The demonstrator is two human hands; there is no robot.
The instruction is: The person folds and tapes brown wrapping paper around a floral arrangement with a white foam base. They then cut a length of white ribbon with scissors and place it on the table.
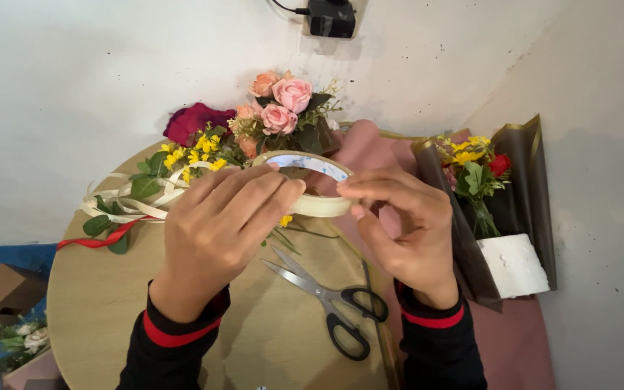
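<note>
I hold a tape roll (312, 189) up above the bench (102, 303), between both hands. My left hand (218, 217) curls over the roll's left side, fingers closed along its outer band, thumb side hidden under them. My right hand (406, 227) pinches the roll's right edge, thumb and forefinger closed on it, the other fingers bent loosely below. The roll is pale cream, tilted so that its open middle faces up and away from me.

Under my hands on the round wooden bench lie scissors (330, 300) with black handles, blades shut and pointing left. Behind the roll lies a bunch of flowers: pink roses (287, 105), a dark red bloom (193, 121) and small yellow sprigs (193, 155), with green leaves. Cream ribbon (120, 201) loops out to the left of the bunch, and a red ribbon (99, 240) trails below it. To the right, a small bouquet (474, 170) in dark brown wrap leans near the wall, a white foam block (514, 263) at its foot, on pink paper (514, 339). A black plug (330, 18) sits in the wall above.
</note>
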